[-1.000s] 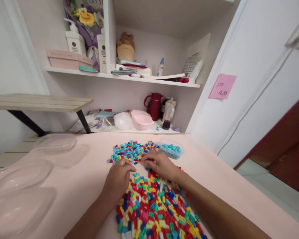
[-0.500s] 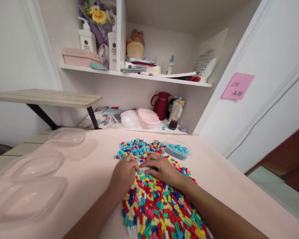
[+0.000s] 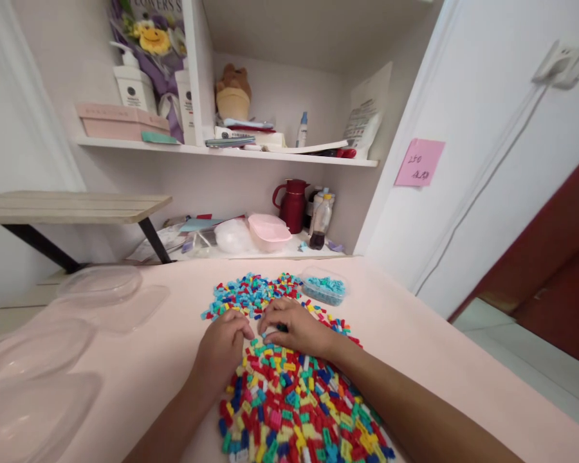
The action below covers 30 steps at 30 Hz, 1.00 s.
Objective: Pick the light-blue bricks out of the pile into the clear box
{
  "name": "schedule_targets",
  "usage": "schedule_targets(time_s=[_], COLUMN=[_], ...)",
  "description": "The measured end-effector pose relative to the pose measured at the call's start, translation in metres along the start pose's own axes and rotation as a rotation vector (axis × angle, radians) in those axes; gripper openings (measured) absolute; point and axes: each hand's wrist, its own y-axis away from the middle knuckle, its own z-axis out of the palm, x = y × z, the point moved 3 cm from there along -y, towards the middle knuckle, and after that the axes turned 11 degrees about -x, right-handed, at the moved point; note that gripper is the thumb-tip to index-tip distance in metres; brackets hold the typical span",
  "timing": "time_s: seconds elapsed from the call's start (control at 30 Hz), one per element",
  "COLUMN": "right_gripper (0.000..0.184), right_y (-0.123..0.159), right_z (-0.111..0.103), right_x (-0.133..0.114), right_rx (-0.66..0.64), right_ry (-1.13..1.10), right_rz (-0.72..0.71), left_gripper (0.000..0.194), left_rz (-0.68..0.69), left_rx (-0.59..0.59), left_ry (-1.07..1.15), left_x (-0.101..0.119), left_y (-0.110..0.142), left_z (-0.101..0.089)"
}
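A large mixed pile of small plastic building bricks (image 3: 289, 399) in red, yellow, green, blue and white spreads in front of me. My left hand (image 3: 223, 342) rests at the pile's upper left edge, its fingers curled in; what it holds, if anything, is hidden. Close to its right, my right hand (image 3: 296, 326) arches over the bricks, with thumb and forefinger closing around a small light blue brick (image 3: 264, 335). Beyond both hands lies a mostly blue heap of bricks (image 3: 246, 292). A clear plastic container (image 3: 324, 296) holding light blue bricks stands to its right.
Clear empty containers (image 3: 99, 286) and a flat clear lid (image 3: 139, 308) lie on the left of the pink tabletop (image 3: 415, 360). Behind it are a pink bowl (image 3: 270, 235), a red jug (image 3: 293, 206) and a bottle (image 3: 321, 225). A wooden stand (image 3: 77, 206) rises at left.
My view has turned a little to the right, so everything sits further left. The two hands have moved slightly apart. Thumb and forefinger of my right hand now meet at a light blue brick.
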Motion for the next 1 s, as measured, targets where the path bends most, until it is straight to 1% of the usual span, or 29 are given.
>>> schedule_targets(time_s=[0.2, 0.4, 0.6, 0.77, 0.83, 0.9, 0.93, 1.0], right_gripper=[0.017, 0.015, 0.011, 0.008, 0.007, 0.007, 0.007, 0.004], right_y=[-0.003, -0.003, -0.003, -0.002, -0.001, -0.001, 0.0, 0.002], right_z=[-0.001, -0.003, -0.005, -0.003, -0.003, -0.006, -0.01, -0.024], right_x=[0.002, 0.001, 0.001, -0.002, -0.004, -0.004, -0.003, 0.001], right_rx=[0.034, 0.05, 0.059, 0.074, 0.083, 0.08, 0.085, 0.13], right_ry=[0.018, -0.038, -0.096, -0.023, 0.026, 0.055, 0.059, 0.056], right_rz=[0.055, 0.056, 0.026, 0.037, 0.038, 0.029, 0.025, 0.038], left_gripper=[0.03, 0.031, 0.031, 0.029, 0.028, 0.027, 0.026, 0.024], left_rz=[-0.01, 0.008, 0.013, -0.007, -0.008, -0.02, -0.044, -0.156], left_rx=[-0.006, -0.019, -0.017, 0.017, 0.091, 0.233, 0.316, 0.462], left_ry=[0.001, -0.003, -0.006, 0.071, 0.139, 0.201, 0.226, 0.28], left_x=[0.001, 0.001, 0.003, 0.002, 0.002, 0.001, 0.0, -0.005], left_y=[-0.001, -0.002, -0.001, 0.001, 0.003, 0.006, 0.007, 0.011], left_z=[0.0, 0.0, -0.002, -0.004, -0.008, -0.015, -0.019, -0.027])
